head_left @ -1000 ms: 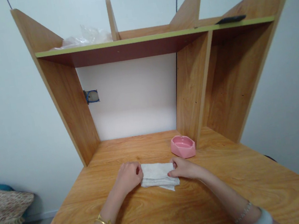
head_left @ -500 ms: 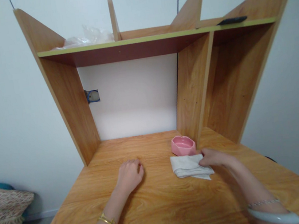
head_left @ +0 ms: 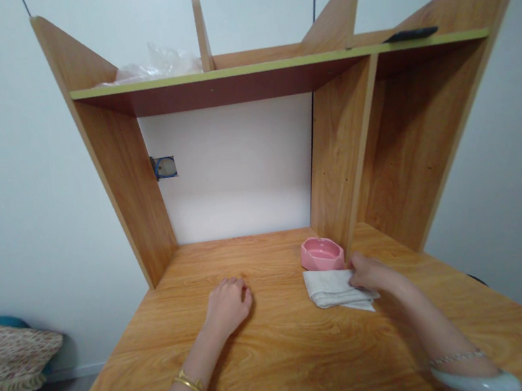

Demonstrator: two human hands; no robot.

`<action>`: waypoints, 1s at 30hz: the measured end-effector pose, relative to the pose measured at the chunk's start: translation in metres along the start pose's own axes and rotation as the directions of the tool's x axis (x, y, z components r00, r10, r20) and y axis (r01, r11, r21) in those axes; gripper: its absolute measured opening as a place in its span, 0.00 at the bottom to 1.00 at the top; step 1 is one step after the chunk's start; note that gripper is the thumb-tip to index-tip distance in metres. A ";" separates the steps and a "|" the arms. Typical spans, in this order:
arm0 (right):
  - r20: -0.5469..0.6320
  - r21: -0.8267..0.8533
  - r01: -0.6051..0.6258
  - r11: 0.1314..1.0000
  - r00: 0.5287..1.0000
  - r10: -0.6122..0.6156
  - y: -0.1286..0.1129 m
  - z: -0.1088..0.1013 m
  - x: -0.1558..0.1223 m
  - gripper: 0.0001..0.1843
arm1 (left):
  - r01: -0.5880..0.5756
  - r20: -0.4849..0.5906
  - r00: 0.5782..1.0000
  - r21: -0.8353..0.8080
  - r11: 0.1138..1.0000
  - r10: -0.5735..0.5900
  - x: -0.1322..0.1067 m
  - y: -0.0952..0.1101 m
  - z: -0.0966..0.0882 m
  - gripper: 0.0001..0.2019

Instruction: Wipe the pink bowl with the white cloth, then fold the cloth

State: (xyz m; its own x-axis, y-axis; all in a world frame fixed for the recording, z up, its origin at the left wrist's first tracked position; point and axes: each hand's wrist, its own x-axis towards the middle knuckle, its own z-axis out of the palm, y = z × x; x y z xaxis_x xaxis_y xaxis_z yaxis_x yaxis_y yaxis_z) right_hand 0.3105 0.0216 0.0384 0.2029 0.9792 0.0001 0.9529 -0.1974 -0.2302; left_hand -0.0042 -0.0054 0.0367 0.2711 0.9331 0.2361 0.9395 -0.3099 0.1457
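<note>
On the wooden desk lies a folded whitish cloth [head_left: 333, 288], its layers showing along the front edge. My right hand [head_left: 372, 272] pinches the cloth's right end between thumb and fingers; some fingertips are hidden. Just behind the cloth sits a pink, many-sided ashtray [head_left: 323, 255], upright, close to the base of the upright panel. My left hand [head_left: 230, 305] rests palm down on the desktop, left of the cloth, fingers loosely bent and thumb apart. It holds nothing.
A wooden shelf unit [head_left: 280, 65] rises from the back of the desk [head_left: 282, 359]. Its top board bears a clear plastic bag [head_left: 157, 65] and a flat black object [head_left: 412, 34]. An uncovered wall socket box [head_left: 165, 167] shows behind. A patterned fringed cloth [head_left: 12, 353] lies at lower left.
The cloth has slid very slightly to the right with my right hand. My left hand stays in place. The whole view has shifted a little.
</note>
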 end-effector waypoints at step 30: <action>0.120 0.286 0.673 0.682 0.681 -0.722 -0.109 0.068 -0.050 0.38 | -0.068 0.323 0.942 -0.081 0.994 0.091 -0.005 -0.005 0.029 0.29</action>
State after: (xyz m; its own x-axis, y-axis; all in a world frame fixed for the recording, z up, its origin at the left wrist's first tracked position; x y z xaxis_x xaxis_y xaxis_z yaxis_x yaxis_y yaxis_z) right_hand 0.1815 -0.0027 -0.0027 -0.5771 0.8151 0.0500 0.7218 0.5378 -0.4356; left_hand -0.0038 -0.0033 0.0075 0.4084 0.9097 -0.0751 0.8989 -0.3865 0.2062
